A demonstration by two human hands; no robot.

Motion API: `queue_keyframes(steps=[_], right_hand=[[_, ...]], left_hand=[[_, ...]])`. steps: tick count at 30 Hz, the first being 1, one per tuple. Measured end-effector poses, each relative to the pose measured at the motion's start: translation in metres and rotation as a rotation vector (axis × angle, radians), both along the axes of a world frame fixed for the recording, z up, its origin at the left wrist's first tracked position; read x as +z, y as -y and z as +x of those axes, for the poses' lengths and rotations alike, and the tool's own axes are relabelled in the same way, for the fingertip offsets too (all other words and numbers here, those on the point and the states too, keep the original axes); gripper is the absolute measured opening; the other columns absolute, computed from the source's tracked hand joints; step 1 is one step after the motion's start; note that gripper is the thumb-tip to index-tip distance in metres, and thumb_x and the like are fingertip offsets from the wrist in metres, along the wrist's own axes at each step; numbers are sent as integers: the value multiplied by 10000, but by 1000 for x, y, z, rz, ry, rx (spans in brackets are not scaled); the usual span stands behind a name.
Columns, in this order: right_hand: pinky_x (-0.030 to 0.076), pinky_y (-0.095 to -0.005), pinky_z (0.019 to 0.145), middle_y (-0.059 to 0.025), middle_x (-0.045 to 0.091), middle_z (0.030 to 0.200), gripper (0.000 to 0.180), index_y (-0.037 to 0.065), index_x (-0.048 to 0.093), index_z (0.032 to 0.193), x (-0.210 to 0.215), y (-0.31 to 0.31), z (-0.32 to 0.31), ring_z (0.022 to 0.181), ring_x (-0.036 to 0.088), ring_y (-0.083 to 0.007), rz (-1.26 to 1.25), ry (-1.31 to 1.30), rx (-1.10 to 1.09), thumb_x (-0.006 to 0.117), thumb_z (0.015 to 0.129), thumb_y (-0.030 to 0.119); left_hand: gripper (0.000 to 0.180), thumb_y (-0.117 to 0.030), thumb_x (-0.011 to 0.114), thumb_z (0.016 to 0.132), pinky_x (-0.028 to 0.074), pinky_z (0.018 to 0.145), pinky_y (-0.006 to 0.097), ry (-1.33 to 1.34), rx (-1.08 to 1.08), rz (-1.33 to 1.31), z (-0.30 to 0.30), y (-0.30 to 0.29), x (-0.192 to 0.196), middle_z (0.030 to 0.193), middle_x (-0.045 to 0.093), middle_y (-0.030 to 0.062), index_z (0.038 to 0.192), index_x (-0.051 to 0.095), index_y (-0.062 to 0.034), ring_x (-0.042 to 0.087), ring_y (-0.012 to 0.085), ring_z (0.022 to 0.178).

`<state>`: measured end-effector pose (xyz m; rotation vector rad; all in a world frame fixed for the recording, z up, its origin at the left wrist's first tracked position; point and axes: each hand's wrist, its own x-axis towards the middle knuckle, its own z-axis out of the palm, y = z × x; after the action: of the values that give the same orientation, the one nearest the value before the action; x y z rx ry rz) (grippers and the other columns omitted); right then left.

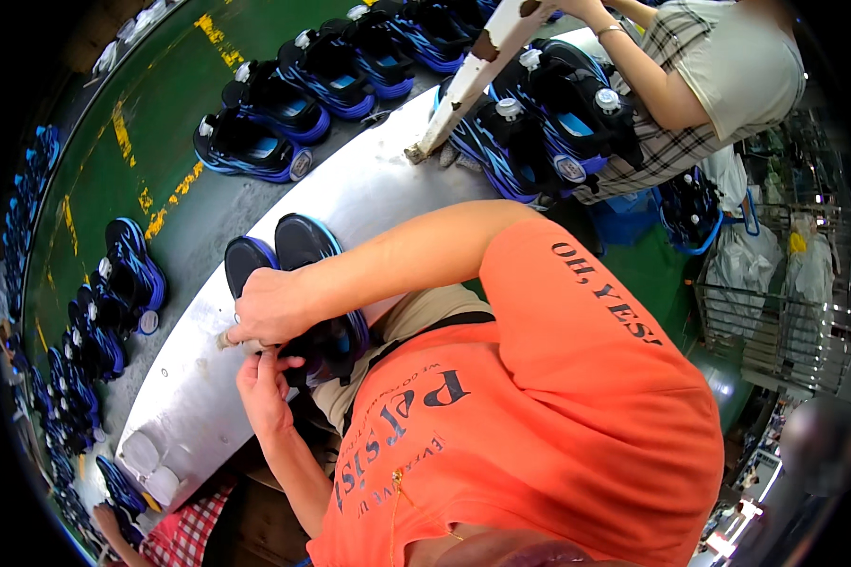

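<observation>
On grey bench (350,194): two dark shoes (298,250); right hand (272,304), left hand (263,386), fingers gripping them

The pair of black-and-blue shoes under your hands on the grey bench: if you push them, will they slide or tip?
The shoes stand side by side on their soles, so they probably slide rather than tip. The bench looks smooth, though the soles may drag. Both the right hand and left hand are at their near end.
</observation>
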<state>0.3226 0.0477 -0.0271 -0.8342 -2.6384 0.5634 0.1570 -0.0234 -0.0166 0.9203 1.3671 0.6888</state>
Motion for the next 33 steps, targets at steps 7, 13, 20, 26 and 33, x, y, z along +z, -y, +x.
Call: queue_keyframes(steps=[7, 13, 20, 26, 33], right_hand=[[501, -455, 685, -163, 642, 837, 334, 192, 716, 1051, 45, 5, 85, 837, 638, -333, -302, -140, -202, 680, 755, 342], [487, -421, 729, -130, 534, 937, 299, 232, 668, 1086, 2, 61, 86, 851, 591, -339, -316, -216, -271, 714, 791, 252], [495, -433, 695, -108, 620, 881, 344, 111, 642, 972, 3, 56, 85, 846, 630, -334, -313, -244, -399, 680, 806, 410], [466, -404, 767, -140, 564, 912, 346, 160, 655, 1081, 11, 46, 98, 915, 574, -330, -532, -299, -230, 705, 803, 359], [474, -393, 764, -135, 599, 848, 309, 145, 671, 1061, 16, 35, 84, 866, 598, -308, -555, -252, -236, 729, 796, 293]], left_hand=[[178, -156, 642, 893, 398, 591, 243, -617, -202, 446, -17, -29, 37, 862, 634, 40, 983, 660, -3, 518, 114, 654], [176, -69, 669, 842, 415, 664, 266, -541, -538, 555, 20, -46, 22, 942, 563, 44, 1008, 637, -22, 522, 139, 779], [209, -69, 691, 811, 449, 689, 302, -646, -537, 733, 28, -45, 23, 944, 590, 81, 1018, 664, -49, 553, 220, 767], [254, -5, 679, 776, 455, 657, 270, -336, -504, 525, 28, -54, 34, 893, 580, 47, 1026, 654, -44, 536, 149, 720], [346, -18, 647, 800, 467, 751, 294, -284, -628, 568, -5, -61, 26, 1170, 626, 98, 1143, 643, -65, 563, 227, 869]])
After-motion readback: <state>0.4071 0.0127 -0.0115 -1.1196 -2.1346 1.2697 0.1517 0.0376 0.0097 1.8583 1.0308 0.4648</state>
